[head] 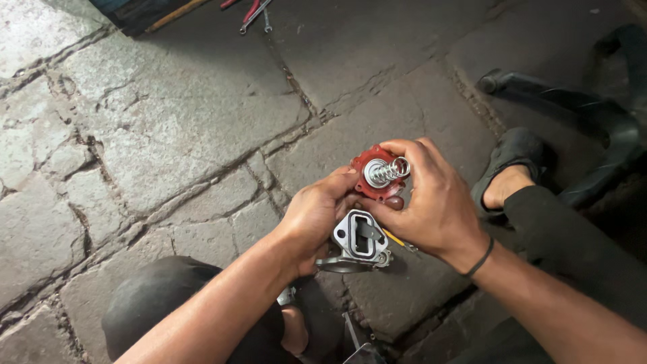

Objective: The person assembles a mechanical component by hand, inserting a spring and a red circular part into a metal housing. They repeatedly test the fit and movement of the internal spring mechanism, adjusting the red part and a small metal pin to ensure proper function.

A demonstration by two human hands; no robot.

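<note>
Left hand (311, 219) clenched on a grey metal housing (360, 237), held over the stone floor (168, 135) between the knees. Right hand (431, 199) pinches the red cap (374, 176) with its coil spring (387, 170) atop. Likely rigid, weighty; spring loose, so hold by the casting edges.

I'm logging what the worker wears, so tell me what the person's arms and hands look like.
Both forearms are bare, with no sleeves and no gloves. The right hand has a thin black band around its wrist. The left hand has nothing visible on its fingers; a small metallic glint below its forearm could be a wrist piece, but that is unclear. No rings show.
</note>
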